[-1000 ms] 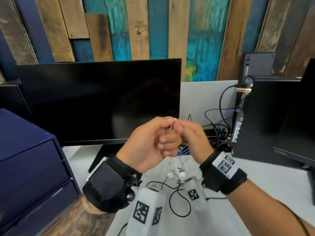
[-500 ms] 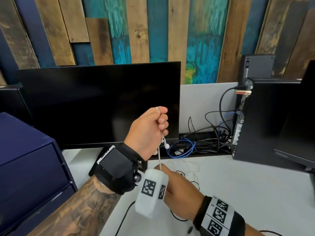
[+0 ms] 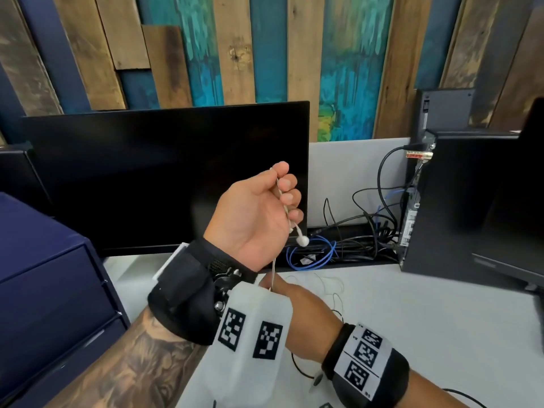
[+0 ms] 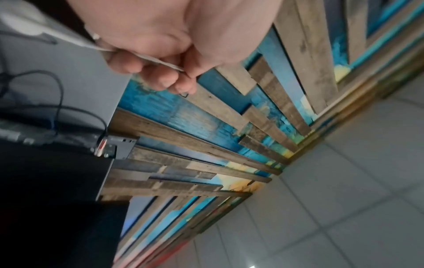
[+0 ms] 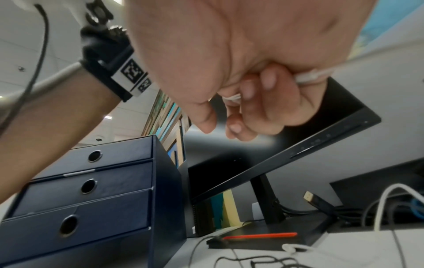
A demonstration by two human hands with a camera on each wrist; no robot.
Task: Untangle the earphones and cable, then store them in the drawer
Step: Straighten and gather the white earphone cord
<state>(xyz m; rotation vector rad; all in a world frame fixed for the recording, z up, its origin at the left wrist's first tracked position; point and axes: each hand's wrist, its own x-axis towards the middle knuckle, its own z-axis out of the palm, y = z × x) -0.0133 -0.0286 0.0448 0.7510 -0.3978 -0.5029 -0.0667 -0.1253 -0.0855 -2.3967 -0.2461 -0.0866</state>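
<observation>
My left hand (image 3: 265, 210) is raised in front of the monitor and grips the white earphone cord (image 3: 273, 269), its fingers (image 4: 160, 78) curled round it. One earbud (image 3: 302, 240) dangles just below that fist. The cord runs straight down to my right hand (image 3: 300, 307), low over the desk and half hidden behind the left wrist camera. In the right wrist view the right hand (image 5: 252, 90) holds the white cord (image 5: 307, 77) in curled fingers. A thin black cable (image 3: 297, 369) lies looped on the desk under my right wrist. The dark blue drawer unit (image 3: 53, 284) stands at the left, drawers closed.
A black monitor (image 3: 164, 178) stands behind my hands. At the right is a black computer tower (image 3: 459, 207) with a tangle of black and blue cables (image 3: 338, 245) beside it. Loose white cord (image 3: 323, 282) lies on the desk. An orange pen (image 5: 259, 235) rests on the monitor foot.
A second ago both hands were together at chest height. The left hand has risen with the cord and the right hand has dropped to the desk, drawing the cord straight between them.
</observation>
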